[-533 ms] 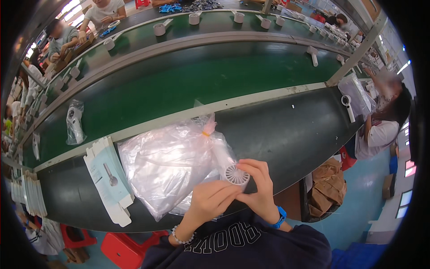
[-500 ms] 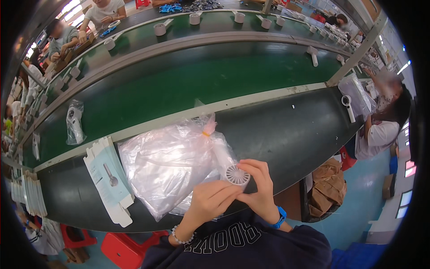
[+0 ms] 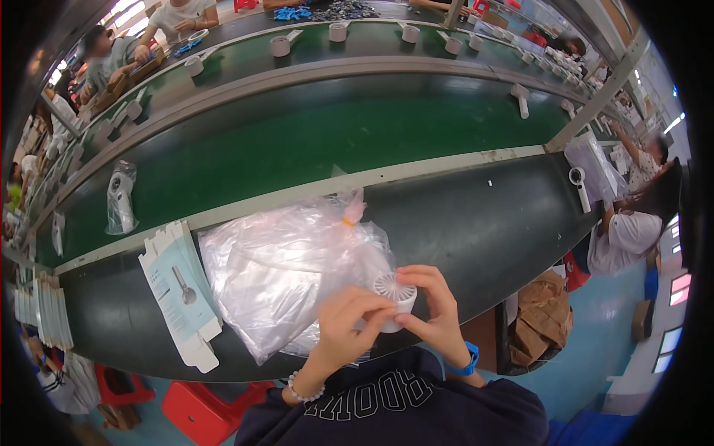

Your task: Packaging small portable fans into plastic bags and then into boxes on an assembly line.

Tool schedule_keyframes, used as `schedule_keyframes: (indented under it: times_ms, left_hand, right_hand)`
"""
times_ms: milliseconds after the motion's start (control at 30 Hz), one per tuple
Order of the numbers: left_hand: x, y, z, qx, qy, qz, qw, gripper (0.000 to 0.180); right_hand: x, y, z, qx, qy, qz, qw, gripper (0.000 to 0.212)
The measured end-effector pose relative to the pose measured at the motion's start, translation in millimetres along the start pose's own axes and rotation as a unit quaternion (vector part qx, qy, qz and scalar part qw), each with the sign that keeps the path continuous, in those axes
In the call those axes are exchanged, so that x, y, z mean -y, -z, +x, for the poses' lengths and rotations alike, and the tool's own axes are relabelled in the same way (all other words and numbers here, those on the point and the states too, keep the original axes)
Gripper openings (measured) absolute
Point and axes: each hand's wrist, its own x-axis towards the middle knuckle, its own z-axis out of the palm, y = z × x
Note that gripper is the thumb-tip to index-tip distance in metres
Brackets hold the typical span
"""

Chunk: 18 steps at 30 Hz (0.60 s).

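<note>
Both hands hold a white handheld fan (image 3: 405, 296) over the near edge of the dark table, its round spoked grille facing up. My left hand (image 3: 355, 318) grips its left side with fingers and thumb closed. From the other side, my right hand (image 3: 433, 306) pinches the rim, index finger above and thumb below. The fan's handle is largely hidden by my fingers. Just left of the fan lies a large clear plastic bag (image 3: 268, 260), gathered with a yellow tie. Farther left rests a flat light-blue and white carton (image 3: 178, 286) with a fan picture.
A green conveyor belt (image 3: 297, 141) runs beyond the table, carrying a bagged fan (image 3: 121, 199) and an unbagged fan (image 3: 521, 100). Stacked cartons (image 3: 50, 312) stand at far left. A bin with brown paper (image 3: 541, 316) sits at right, near a co-worker (image 3: 628, 238). Red stools (image 3: 204, 412) stand below.
The fan has been turned in my hands: its handle no longer points away over the bag, and the side of its head now shows. My left fingers have shifted lower on it.
</note>
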Motion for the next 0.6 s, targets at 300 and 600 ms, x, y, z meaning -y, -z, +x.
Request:
schedule_keyframes:
  times_ms: [300, 600]
  left_hand:
    - [-9, -7, 0, 0.02, -0.026, -0.042, 0.999, 0.01]
    - [-13, -9, -5, -0.064, 0.176, -0.313, 0.931, 0.013]
  right_hand:
    - [11, -22, 3, -0.177, 0.072, -0.147, 0.97, 0.039]
    - [-2, -1, 3, -0.11, 0.231, -0.161, 0.953, 0.037]
